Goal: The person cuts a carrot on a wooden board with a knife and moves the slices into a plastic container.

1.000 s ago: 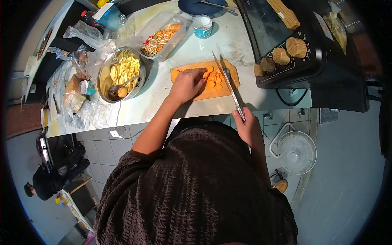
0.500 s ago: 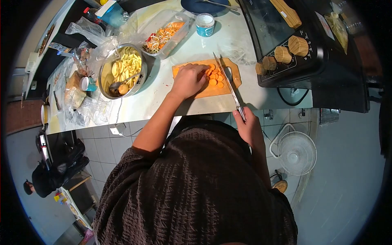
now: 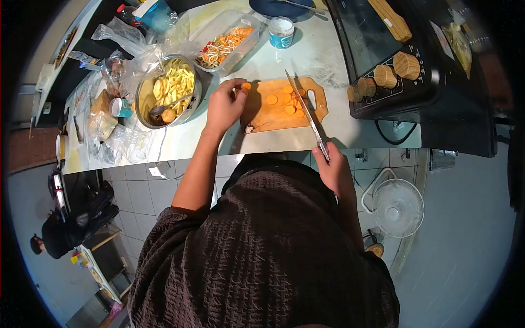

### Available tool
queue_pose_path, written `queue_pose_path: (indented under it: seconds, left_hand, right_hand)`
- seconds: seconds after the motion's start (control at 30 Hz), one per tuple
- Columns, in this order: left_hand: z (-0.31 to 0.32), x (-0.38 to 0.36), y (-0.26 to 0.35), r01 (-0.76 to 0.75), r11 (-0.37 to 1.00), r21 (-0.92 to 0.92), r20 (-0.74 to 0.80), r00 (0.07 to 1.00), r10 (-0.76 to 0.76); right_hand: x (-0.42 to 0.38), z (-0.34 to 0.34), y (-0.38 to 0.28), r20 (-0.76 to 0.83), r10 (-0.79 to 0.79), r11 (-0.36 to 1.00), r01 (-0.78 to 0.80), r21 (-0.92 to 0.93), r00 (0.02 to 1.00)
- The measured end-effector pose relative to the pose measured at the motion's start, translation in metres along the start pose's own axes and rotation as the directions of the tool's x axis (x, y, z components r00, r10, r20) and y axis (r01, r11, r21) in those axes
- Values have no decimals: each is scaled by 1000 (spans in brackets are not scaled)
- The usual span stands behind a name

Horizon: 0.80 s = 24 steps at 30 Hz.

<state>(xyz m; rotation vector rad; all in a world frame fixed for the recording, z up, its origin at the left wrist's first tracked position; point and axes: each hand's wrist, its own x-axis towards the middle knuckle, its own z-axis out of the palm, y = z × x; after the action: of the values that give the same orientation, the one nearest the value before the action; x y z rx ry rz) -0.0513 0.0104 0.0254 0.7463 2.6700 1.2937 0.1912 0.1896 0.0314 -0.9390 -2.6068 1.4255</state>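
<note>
My left hand (image 3: pixel 226 105) is at the left edge of the wooden cutting board (image 3: pixel 262 116), its fingers closed on a piece of carrot (image 3: pixel 246 86). My right hand (image 3: pixel 332 167) grips the handle of a knife (image 3: pixel 309 113), whose long blade points away over the right part of the board. Several round carrot slices (image 3: pixel 290 109) lie on the board beside the blade, with one slice (image 3: pixel 272 99) apart to their left. A small scrap (image 3: pixel 249 129) sits at the board's lower left corner.
Left of the board stands a metal pot (image 3: pixel 194 106) of cut yellow pieces with a spoon. Behind are a plastic container (image 3: pixel 247 48) of shredded vegetables, a small tub (image 3: pixel 281 36) and a dark plate (image 3: pixel 262 6). A black oven (image 3: pixel 437 98) stands right. A person (image 3: pixel 60 235) is far left.
My left hand has moved left from the carrot slices to the board's left edge, with a carrot piece in its fingers. My right hand and the knife have hardly moved.
</note>
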Motion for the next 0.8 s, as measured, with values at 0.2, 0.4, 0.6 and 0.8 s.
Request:
queue_pose_path:
  seconds: [0.2,0.4,0.6,0.8]
  left_hand:
    - [-4,-1,-14,16,1000,-9,-65,998,-17]
    - [1,3,3,76,996,-54,74,995,-72]
    - [28,11,11,-112,984,-139,169,976,135]
    - [29,15,6,-85,996,-28,230,969,89]
  right_hand:
    - [6,3,-2,34,3,1000,-3,-6,999]
    - [5,1,-4,31,3,1000,-3,1,1000]
    - [3,-1,0,21,27,1000,-27,-13,999]
    - [0,-5,0,6,37,999,-37,-2,999]
